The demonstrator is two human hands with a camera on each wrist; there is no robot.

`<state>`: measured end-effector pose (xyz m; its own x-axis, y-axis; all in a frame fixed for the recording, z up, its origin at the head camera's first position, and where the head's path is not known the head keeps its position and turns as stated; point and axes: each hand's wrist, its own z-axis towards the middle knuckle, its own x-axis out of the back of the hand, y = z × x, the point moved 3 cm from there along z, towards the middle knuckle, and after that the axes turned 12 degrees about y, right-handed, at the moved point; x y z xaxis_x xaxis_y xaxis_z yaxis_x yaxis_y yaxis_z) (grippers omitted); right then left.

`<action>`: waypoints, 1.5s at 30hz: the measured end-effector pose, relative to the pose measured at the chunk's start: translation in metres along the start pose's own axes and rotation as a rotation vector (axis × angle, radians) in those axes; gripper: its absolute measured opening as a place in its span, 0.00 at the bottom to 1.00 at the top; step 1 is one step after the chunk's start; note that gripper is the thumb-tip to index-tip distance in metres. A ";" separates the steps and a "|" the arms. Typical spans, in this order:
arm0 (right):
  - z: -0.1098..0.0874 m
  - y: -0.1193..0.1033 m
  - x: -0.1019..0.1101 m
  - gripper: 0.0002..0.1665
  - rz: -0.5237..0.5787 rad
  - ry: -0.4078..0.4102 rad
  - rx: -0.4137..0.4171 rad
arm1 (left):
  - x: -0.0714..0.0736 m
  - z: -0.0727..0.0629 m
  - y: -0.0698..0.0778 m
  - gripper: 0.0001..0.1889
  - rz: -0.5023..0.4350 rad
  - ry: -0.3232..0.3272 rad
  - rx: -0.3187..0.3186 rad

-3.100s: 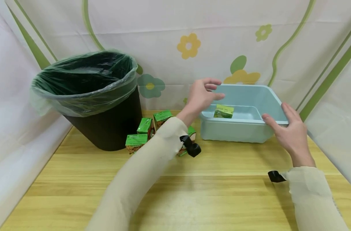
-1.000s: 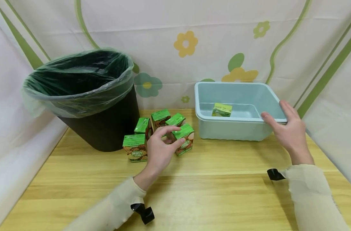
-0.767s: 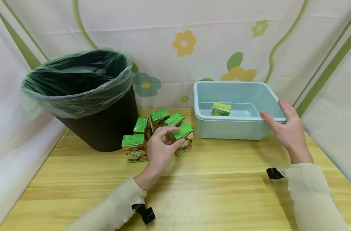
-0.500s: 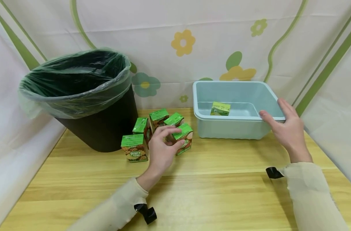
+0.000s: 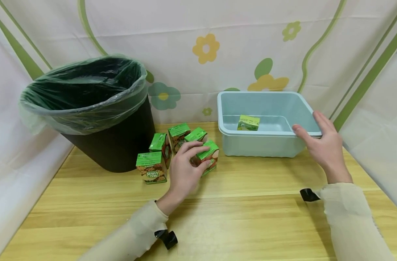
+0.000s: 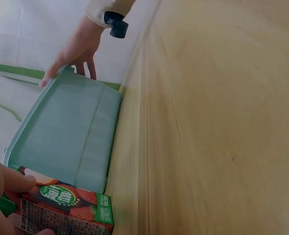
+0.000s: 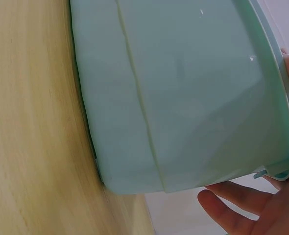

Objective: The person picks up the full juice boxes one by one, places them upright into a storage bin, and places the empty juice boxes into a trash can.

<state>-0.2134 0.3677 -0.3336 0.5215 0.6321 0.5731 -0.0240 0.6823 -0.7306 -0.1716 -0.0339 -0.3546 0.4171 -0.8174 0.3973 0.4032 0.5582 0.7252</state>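
My left hand (image 5: 186, 173) pinches a small green-topped carton (image 5: 213, 159) between thumb and fingers; the carton tilts slightly at the right of a cluster. Pictures of red fruit or vegetables show on that carton's side in the left wrist view, with the thumb (image 6: 19, 180) across one face. With my right hand (image 5: 329, 150) I hold the right rim of a light blue plastic tub (image 5: 260, 146), thumb over the rim. Its other fingers (image 7: 223, 210) show beyond the tub's end in the right wrist view. Inside the tub lies a yellow-green carton (image 5: 248, 123).
Several more green-topped cartons, among them a front-left carton (image 5: 151, 168), stand left of and behind my left hand. A black bin (image 5: 116, 148) with a green liner (image 5: 87, 119) stands at the left. A flower-print curtain (image 5: 185, 21) closes off the back of the wooden table (image 5: 237, 217).
My left hand came back from over the tub to the carton cluster; its fingers have since closed on the right-hand carton, which has tilted. My right hand keeps its hold on the tub.
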 end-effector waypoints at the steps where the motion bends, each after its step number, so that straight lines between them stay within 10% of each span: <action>1: 0.000 0.000 0.000 0.53 0.001 0.001 -0.001 | 0.000 0.000 0.000 0.20 0.005 -0.009 -0.004; 18: -0.002 -0.001 0.001 0.53 -0.007 -0.005 0.010 | -0.007 0.002 -0.001 0.17 0.015 0.005 -0.075; 45: -0.001 -0.002 0.000 0.53 0.012 0.010 -0.012 | 0.026 0.046 0.040 0.15 -0.270 0.129 0.124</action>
<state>-0.2124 0.3662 -0.3322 0.5294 0.6366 0.5608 -0.0200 0.6702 -0.7419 -0.1819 -0.0397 -0.2894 0.4113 -0.9045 0.1127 0.4140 0.2956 0.8610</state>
